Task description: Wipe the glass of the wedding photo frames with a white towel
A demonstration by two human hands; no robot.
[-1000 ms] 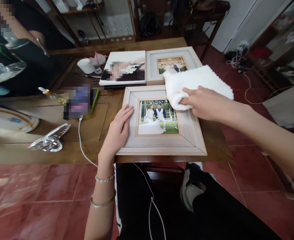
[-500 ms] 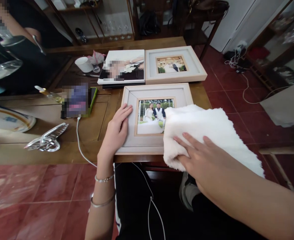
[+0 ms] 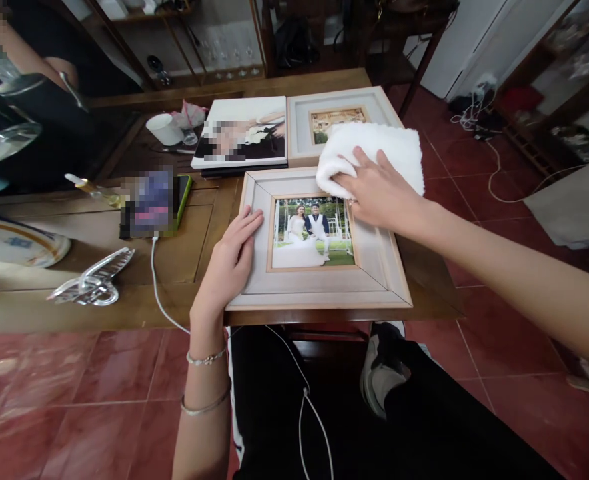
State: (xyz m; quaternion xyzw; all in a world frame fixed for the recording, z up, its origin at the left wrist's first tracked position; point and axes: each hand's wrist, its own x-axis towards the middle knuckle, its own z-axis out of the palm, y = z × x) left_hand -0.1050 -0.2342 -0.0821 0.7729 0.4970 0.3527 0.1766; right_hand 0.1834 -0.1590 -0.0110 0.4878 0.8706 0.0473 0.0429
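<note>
Head camera, looking down: a framed photo [image 3: 317, 243] lies flat near the front edge of the wooden surface [image 3: 144, 307], in the middle of the view, its picture showing two seated people in white outdoors. The left hand [image 3: 229, 260] rests open along its left border, fingers extended together and gripping nothing. The right hand [image 3: 381, 193] has hold of a fluffy white cloth [image 3: 391, 143], fingers pressed on it and partly tucked into its fold, at the upper right corner of the framed photo. The cloth also covers part of a second frame [image 3: 337, 115] behind in the view; whether it touches that one cannot be told. Left of the second frame, just beside it, lies a white-edged photo panel [image 3: 267, 137].

Farther left on the surface are a white cup [image 3: 165, 130], a phone [image 3: 157, 203] with a white cable [image 3: 157, 287] plugged into its near end, a small dropper bottle [image 3: 94, 190] beside it, and a shiny hair clip [image 3: 94, 280] nearer the front edge. Two bracelets [image 3: 207, 360] circle the left wrist and forearm. Another person's arm [image 3: 21, 50] shows at upper left, above a red tiled floor [image 3: 99, 373] at lower left.
</note>
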